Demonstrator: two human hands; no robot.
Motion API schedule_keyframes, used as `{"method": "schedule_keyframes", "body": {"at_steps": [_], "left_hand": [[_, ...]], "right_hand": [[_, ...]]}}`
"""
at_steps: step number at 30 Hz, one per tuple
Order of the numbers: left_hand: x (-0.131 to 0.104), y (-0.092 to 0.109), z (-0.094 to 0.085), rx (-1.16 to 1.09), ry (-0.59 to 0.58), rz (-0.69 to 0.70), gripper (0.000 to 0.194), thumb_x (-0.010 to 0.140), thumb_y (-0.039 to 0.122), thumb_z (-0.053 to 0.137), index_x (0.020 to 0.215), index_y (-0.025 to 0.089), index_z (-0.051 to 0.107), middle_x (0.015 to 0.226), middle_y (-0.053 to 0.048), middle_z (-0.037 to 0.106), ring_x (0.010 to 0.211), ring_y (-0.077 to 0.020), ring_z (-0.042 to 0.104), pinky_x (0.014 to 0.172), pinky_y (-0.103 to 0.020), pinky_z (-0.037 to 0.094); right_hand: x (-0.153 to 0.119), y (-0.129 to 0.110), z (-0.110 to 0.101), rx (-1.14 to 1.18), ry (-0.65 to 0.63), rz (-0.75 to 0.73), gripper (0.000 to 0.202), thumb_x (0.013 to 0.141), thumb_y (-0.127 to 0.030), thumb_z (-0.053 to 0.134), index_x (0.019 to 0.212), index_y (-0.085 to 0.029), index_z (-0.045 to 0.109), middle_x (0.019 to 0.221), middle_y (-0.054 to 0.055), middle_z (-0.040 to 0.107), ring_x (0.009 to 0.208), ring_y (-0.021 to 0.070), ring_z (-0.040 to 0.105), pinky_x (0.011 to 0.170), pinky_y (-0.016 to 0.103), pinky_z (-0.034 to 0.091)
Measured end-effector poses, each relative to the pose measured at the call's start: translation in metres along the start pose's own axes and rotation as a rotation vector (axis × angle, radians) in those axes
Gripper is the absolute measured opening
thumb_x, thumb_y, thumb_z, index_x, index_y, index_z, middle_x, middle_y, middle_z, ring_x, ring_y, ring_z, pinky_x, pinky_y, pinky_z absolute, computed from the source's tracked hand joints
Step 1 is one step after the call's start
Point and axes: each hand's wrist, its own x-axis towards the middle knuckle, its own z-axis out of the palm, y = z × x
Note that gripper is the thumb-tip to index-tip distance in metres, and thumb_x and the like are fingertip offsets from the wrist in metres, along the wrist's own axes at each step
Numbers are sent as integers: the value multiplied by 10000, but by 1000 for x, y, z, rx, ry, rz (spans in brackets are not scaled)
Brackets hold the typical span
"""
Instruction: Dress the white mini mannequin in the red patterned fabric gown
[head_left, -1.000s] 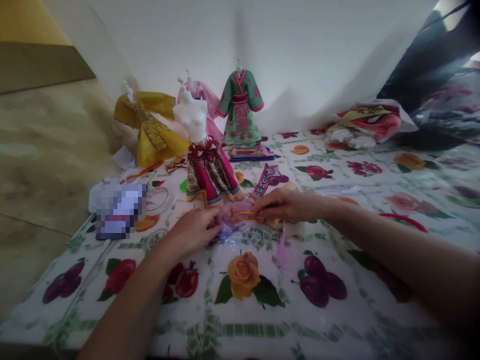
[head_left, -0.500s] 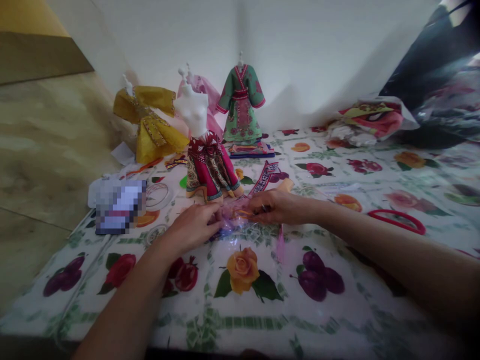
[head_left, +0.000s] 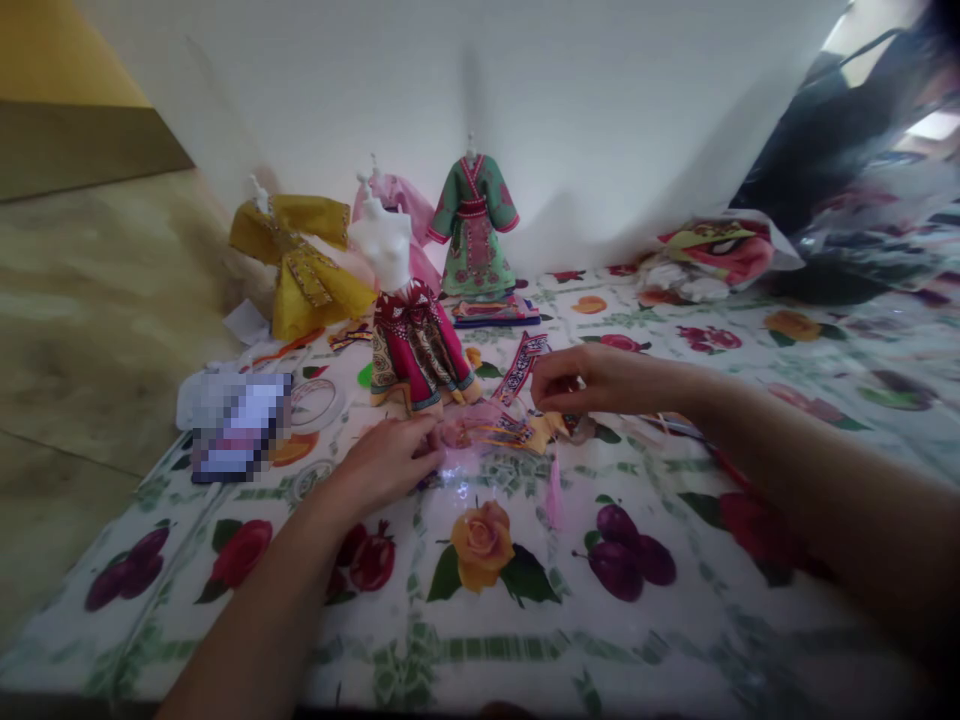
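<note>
My left hand [head_left: 390, 458] rests low on the table, fingers bent at the left edge of a shiny pink see-through bundle [head_left: 461, 432], which it grips. My right hand [head_left: 574, 380] hovers to the right, its fingers curled and pinched; whatever they hold, if anything, is hidden. Below it lie a pale orange cloth piece [head_left: 546, 432] and a pink tassel [head_left: 554, 495]. A patterned ribbon [head_left: 517, 372] slants up beside its fingertips. Just behind the bundle stands a white doll mannequin [head_left: 386, 245] wearing a crimson patterned skirt [head_left: 420, 350].
Behind stand dolls' outfits: a yellow dress [head_left: 304, 265], a pink one [head_left: 405, 200] and a green robe [head_left: 476, 225]. At left lie a blurred-out phone [head_left: 244, 430] and a tape roll [head_left: 313, 402]. A bag of cloth [head_left: 720, 255] sits back right on the floral tablecloth [head_left: 480, 610].
My right hand has lifted off the pink bundle and moved up and right, uncovering the pale orange cloth. My left hand stays at the bundle. The view has shifted slightly.
</note>
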Motion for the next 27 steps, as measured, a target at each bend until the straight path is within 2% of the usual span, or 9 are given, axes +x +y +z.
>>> {"method": "schedule_keyframes", "body": {"at_steps": [5, 9, 11, 13, 16, 19, 21, 24, 27], "left_hand": [[0, 0, 2, 0, 17, -2, 110, 839, 287, 538, 839, 219, 624, 707, 23, 625, 646, -147, 555, 602, -261, 352], [0, 2, 0, 23, 35, 24, 94, 843, 274, 546, 828, 208, 612, 728, 20, 632, 653, -145, 556, 610, -259, 362], [-1, 6, -3, 12, 97, 52, 130, 873, 298, 537, 818, 200, 603, 724, 18, 624, 656, -143, 554, 624, -260, 372], [-3, 12, -6, -53, 208, 75, 191, 906, 357, 529, 834, 193, 596, 672, 29, 587, 628, -133, 535, 621, -256, 377], [-8, 25, -6, -229, 313, 104, 273, 898, 449, 572, 970, 189, 613, 616, 50, 529, 576, -117, 497, 583, -240, 378], [-12, 38, 0, -375, 224, 145, 402, 854, 470, 644, 1149, 199, 616, 629, 55, 511, 566, -109, 481, 556, -230, 378], [-13, 45, 5, -426, 141, 175, 422, 849, 467, 655, 1175, 200, 628, 633, 48, 508, 566, -107, 476, 550, -231, 382], [-14, 51, 9, -436, 104, 219, 307, 890, 460, 598, 971, 184, 702, 666, 10, 546, 595, -113, 477, 561, -243, 391], [-14, 49, 6, -486, 99, 210, 329, 895, 478, 579, 850, 185, 722, 758, -33, 622, 687, -145, 538, 611, -264, 432]], "right_hand": [[-11, -6, -18, 4, 74, -67, 229, 925, -376, 547, 827, -171, 575, 775, 10, 558, 696, 127, 485, 630, 261, 383], [-16, -12, -25, 147, 79, -97, 230, 926, -374, 576, 840, -161, 569, 759, 1, 550, 687, 118, 479, 619, 256, 388], [-16, -17, -24, 252, 78, -119, 221, 921, -358, 592, 849, -151, 569, 780, 10, 572, 715, 120, 513, 640, 256, 411], [-15, -23, -20, 364, 72, -149, 199, 920, -327, 598, 849, -143, 566, 782, 10, 580, 720, 115, 532, 649, 250, 427], [-10, -34, -7, 472, 56, -197, 173, 923, -295, 598, 859, -136, 570, 751, -11, 557, 666, 86, 503, 599, 219, 405], [-2, -42, 11, 491, 55, -219, 180, 916, -313, 615, 875, -140, 590, 739, -18, 556, 632, 75, 470, 556, 205, 372], [2, -45, 21, 526, 33, -227, 183, 912, -323, 618, 895, -142, 598, 743, -13, 572, 637, 80, 481, 558, 209, 376], [5, -46, 28, 592, 2, -242, 162, 904, -306, 622, 925, -146, 608, 733, -15, 583, 635, 85, 493, 555, 211, 375], [4, -44, 24, 646, 30, -203, 119, 881, -264, 642, 934, -159, 629, 773, -14, 602, 649, 84, 497, 565, 211, 382]]}}
